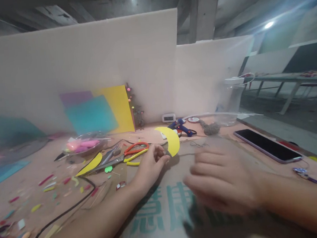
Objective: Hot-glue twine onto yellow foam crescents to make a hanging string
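A yellow crescent-shaped piece (173, 140) stands up from the fingertips of my left hand (154, 164), which pinches its lower end. My right hand (218, 176) is blurred by motion above the board with green characters (158, 208); its fingers are curled, and whether anything is in them is hidden. Just left of my left hand lie orange-handled scissors (135, 149) and a yellow-handled tool (133, 163). A second yellow piece (92, 164) lies farther left. Behind the crescent is a blue glue gun (186, 127).
Colored scraps (48, 178) and a black cable (64, 215) spread over the left side. A phone (267, 145) lies at the right, with a clear jug (231, 102) behind it. Colored sheets (90, 114) lean on the white panel (85, 58). A small clock (169, 117) stands at the back.
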Demonstrator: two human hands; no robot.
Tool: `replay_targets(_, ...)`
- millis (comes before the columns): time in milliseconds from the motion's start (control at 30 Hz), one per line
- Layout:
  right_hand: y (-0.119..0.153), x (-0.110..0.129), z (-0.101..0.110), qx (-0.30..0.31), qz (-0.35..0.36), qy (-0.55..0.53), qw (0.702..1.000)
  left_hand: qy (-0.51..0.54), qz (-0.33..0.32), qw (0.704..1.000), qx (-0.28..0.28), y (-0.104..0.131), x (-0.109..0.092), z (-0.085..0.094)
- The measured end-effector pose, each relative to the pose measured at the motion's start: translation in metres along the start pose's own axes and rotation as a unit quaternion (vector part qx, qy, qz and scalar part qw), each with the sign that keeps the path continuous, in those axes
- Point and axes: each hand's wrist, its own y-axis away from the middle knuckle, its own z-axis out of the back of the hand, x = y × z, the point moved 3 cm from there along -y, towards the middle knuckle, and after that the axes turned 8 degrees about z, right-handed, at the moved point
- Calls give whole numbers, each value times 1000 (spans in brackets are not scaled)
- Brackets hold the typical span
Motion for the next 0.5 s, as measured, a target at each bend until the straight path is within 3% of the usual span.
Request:
replay_targets(33, -5, -10, -13, 6, -5, -12, 1000, -7, -8, 1000, -5, 0, -1, 1)
replay_targets(133, 1, -42, -50, -3, -130, -79, 988, -12, -10, 1000, -23, 1, -3, 4)
replay_targets(233, 17, -62, -74, -10, -291, -161, 943, 3, -12, 999, -41, 1, -4, 6)
replay_targets(367, 24, -75, -84, -52, -415, -291, 860, -2, -31, 999, -43, 2, -5, 6)
replay_targets(433, 24, -78, -83, -88, -431, -325, 838, -11, -43, 998, -35, 3, -7, 5)
replay_targets(500, 24, -80, -83, -105, -435, -326, 833, -24, -54, 998, -29, 4, -10, 3)
